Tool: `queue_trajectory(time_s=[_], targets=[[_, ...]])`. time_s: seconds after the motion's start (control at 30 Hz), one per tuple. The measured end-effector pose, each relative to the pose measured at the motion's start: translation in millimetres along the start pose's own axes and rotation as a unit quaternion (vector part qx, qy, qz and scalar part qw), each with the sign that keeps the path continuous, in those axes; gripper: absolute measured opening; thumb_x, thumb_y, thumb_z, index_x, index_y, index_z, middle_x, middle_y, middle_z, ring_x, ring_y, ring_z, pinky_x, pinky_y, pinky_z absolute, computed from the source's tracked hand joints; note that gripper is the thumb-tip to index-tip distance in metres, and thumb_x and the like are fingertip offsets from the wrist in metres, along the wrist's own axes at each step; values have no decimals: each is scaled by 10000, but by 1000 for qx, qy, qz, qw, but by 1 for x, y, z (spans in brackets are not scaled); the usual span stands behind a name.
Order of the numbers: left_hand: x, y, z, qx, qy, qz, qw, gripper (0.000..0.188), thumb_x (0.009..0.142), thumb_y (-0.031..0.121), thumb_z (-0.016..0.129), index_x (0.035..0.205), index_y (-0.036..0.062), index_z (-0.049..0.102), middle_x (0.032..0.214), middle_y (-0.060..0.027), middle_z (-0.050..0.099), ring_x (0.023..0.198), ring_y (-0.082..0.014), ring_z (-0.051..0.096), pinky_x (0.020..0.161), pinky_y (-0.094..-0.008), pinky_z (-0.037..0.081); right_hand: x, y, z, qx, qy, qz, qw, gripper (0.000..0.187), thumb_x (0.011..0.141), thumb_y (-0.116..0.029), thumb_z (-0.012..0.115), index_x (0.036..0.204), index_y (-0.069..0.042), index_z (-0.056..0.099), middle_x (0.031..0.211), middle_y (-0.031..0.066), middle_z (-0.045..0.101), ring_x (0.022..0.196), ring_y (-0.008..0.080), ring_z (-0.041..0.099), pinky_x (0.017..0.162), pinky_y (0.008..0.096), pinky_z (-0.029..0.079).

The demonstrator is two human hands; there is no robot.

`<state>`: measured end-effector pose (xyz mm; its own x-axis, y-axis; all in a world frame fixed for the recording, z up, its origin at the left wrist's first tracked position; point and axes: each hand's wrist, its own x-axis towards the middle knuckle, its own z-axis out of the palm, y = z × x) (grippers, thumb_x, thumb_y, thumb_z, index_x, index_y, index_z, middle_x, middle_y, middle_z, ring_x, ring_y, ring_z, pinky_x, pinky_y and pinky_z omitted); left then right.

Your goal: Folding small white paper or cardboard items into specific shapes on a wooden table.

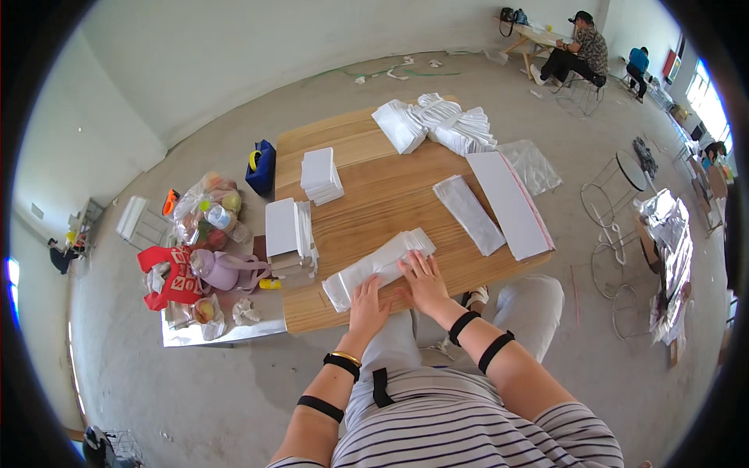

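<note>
At the near edge of the tabletop (382, 191) lies a white stack (353, 282), the right hand (426, 288) atop it, grip apart, the left hand (368, 306) touching it, its grip too hidden to tell.

Near packets (351, 281): white
Tabletop (374, 191): light brown, wood-grained
Shirt (468, 429): white, dark-striped
Left bag (183, 287): red, white-marked
Left bottle (214, 266): lilac
Far-left dispenser (266, 173): blue

White walls (234, 47) meet a grey floor (234, 382) (littered in places); a window (708, 97) glares.

Forearms (478, 335) forward, right fingers (422, 264) spread
</note>
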<state>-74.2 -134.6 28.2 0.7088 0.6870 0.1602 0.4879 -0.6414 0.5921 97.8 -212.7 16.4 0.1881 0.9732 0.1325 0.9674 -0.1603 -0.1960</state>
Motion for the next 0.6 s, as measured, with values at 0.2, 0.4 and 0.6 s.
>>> queue_trajectory(time_s=[0.2, 0.4, 0.6], targets=[[6, -1, -2, 30, -16, 15, 999, 557, 838, 224, 673, 1311, 36, 448, 1297, -189, 528, 1185, -394, 477, 1016, -464, 391, 5, -5, 2, -5, -44, 15, 999, 698, 931, -461, 511, 1451, -22, 356, 1535, 125, 306, 1464, 279, 181, 1188, 484, 134], [21, -10, 2, -312, 5, -166, 936, 458, 959, 274, 582, 1343, 79, 427, 1224, -147, 598, 1084, -274, 576, 905, -365, 465, -4, -24, -29, 50, 8, -61, 997, 664, 882, -300, 611, 1428, -4, 377, 1536, 104, 290, 1454, 271, 199, 1189, 467, 161], [33, -27, 12, -452, 131, -186, 862, 452, 989, 234, 533, 1409, 101, 431, 1118, -85, 640, 920, -173, 614, 829, -303, 481, -4, -17, -30, 141, -165, -247, 944, 612, 855, -258, 625, 1388, -25, 432, 1489, 129, 364, 1418, 300, 269, 1177, 442, 207]])
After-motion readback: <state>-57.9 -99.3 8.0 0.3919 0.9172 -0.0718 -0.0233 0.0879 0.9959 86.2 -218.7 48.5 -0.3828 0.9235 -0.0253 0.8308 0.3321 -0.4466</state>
